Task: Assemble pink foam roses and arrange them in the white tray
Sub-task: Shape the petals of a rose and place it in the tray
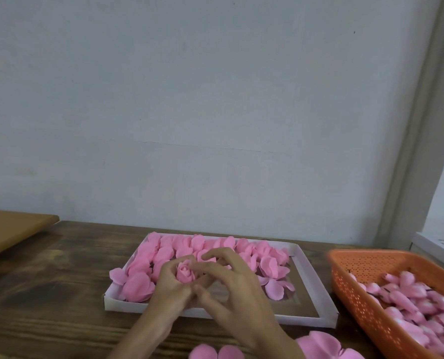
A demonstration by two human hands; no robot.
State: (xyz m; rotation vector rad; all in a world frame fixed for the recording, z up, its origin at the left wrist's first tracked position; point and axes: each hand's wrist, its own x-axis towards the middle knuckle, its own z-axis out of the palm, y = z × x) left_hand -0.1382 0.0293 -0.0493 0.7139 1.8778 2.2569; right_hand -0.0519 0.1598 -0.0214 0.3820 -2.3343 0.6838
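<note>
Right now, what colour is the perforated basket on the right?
The basket is orange, with small holes across its walls; the head view shows it clearly.

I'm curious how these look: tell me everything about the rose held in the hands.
The pink foam rose is a small bud of soft, matte petals wrapped in layers round a tight centre, facing up. It is held over the white tray. The left hand curls round its left side; the right hand pinches its right side. Its base is hidden.
</note>
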